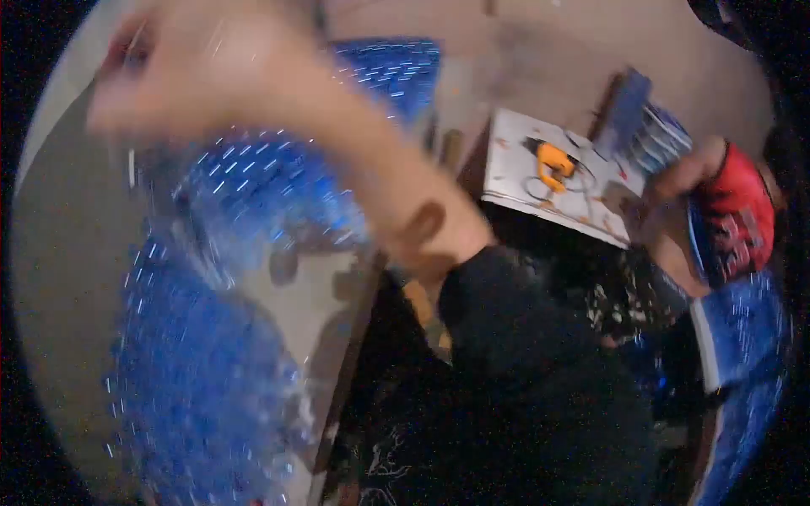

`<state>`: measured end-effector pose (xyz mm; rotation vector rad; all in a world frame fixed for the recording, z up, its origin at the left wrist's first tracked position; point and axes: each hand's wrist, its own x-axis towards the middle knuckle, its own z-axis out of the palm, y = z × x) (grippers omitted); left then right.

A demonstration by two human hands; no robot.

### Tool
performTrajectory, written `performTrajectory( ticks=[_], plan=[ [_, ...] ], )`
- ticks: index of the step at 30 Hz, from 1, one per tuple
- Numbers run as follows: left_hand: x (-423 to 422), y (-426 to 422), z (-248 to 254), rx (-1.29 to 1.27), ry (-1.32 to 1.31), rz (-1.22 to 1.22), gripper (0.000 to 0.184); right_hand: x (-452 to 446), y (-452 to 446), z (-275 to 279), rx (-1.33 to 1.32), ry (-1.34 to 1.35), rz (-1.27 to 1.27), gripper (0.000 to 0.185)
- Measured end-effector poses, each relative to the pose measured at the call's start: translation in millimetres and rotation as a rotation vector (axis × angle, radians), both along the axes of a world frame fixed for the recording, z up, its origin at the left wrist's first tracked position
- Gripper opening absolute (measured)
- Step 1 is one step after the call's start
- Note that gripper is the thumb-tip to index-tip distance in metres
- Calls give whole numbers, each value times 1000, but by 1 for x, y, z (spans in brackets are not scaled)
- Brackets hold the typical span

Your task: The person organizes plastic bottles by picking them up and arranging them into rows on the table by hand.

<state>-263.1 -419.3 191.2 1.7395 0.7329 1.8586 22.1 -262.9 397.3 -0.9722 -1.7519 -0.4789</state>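
Observation:
My right hand (194, 72), badly smeared by motion, is raised at the upper left. Its bare forearm runs down to a black sleeve at the centre. Whether the fingers hold anything cannot be made out. Beneath the hand and forearm lies shiny blue material (253, 181) with bright streaks and what looks like clear plastic. Another blue glittering piece (194, 363) covers the lower left of a pale surface (295, 291). My left hand is out of view.
On the right, a person in a red sleeveless top (738, 215) reaches toward a white table (515, 173) bearing an orange-yellow object (554, 164) and thin cables. A blue box-like object (624, 110) stands behind it.

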Motion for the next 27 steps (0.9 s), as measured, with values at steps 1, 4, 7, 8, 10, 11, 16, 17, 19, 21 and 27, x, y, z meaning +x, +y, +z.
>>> performTrajectory(
  ticks=[1,4,7,8,10,11,16,17,19,21,27],
  plan=[
    [74,19,19,-337,-3,161,47,24,4,-20,-17,-36,-75,30],
    [174,97,-3,-121,461,10,91,96,7,-95,-413,-75,327,29],
    [204,180,-100,-673,109,-155,80,111,18,-177,-670,73,193,38],
    [210,192,-123,-760,74,-175,77,131,22,-197,-505,84,153,50],
    [234,202,-153,-735,153,-192,71,178,21,-226,-276,129,29,65],
    [243,196,-157,-619,266,-193,69,219,5,-227,-254,192,-102,68],
    [264,185,-113,-438,550,95,54,440,-119,-203,-19,639,-998,80],
    [257,197,-112,-623,389,86,57,481,-148,-192,34,756,-1083,83],
    [239,218,-118,-976,42,70,65,548,-199,-166,145,1128,-968,64],
    [238,214,-134,-399,346,221,69,619,-258,-149,-56,1326,-852,37],
    [212,231,-165,-276,415,364,70,785,-344,-173,-81,879,-1863,31]
  ],
)
